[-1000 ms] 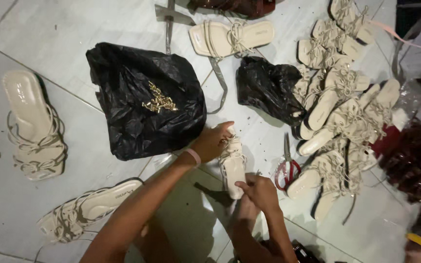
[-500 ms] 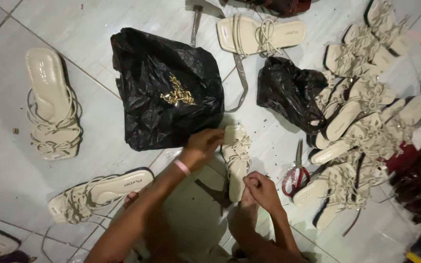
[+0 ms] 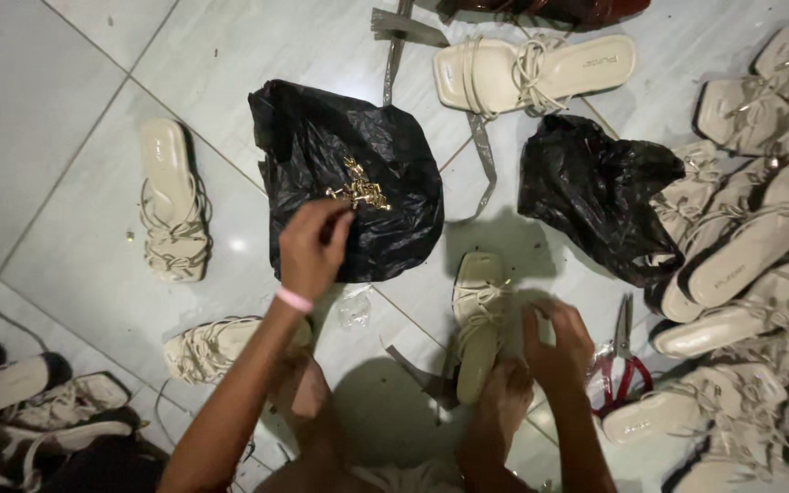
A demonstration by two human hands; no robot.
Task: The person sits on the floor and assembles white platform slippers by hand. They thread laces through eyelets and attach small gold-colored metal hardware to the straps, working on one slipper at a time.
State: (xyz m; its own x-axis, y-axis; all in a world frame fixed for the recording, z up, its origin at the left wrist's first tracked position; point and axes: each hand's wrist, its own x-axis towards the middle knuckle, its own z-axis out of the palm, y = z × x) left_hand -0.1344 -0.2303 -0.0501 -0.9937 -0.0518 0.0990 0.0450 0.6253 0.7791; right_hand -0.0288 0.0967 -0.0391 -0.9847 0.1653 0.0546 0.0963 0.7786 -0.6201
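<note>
- Head view: the left hand [image 3: 314, 246] hangs over the black plastic bag [image 3: 349, 192] spread on the tiled floor [image 3: 66, 91], fingers [image 3: 332, 228] bunched together and pointing at the small heap of gold metal fittings [image 3: 361, 189].
- Fingertips sit just short of the heap, on its near-left edge; whether they pinch a fitting is too small to tell.
- The right hand [image 3: 554, 342] hovers just right of the cream strappy sandal [image 3: 478, 324], fingers loosely curled and slightly apart, closed on nothing I can see, not quite touching the laces.
- That sandal lies toe away from the person, its heel end pinned near the person's foot [image 3: 504, 411].
- Risk one, as I judge it: the fittings are tiny and loose on slick crinkled plastic, so a careless pinch could scatter them onto the floor; one stray piece [image 3: 129, 236] already lies by the sandal on the left [image 3: 171, 201].
- Risk two: dragging the bag with the wrist would tip the whole heap.
- Risk three: the red-handled scissors [image 3: 620, 361] lie just beside the right hand, blades up; a blind reach could catch them.
- Risk four: the sandal could slip from under the foot if the laces get tugged.
</note>
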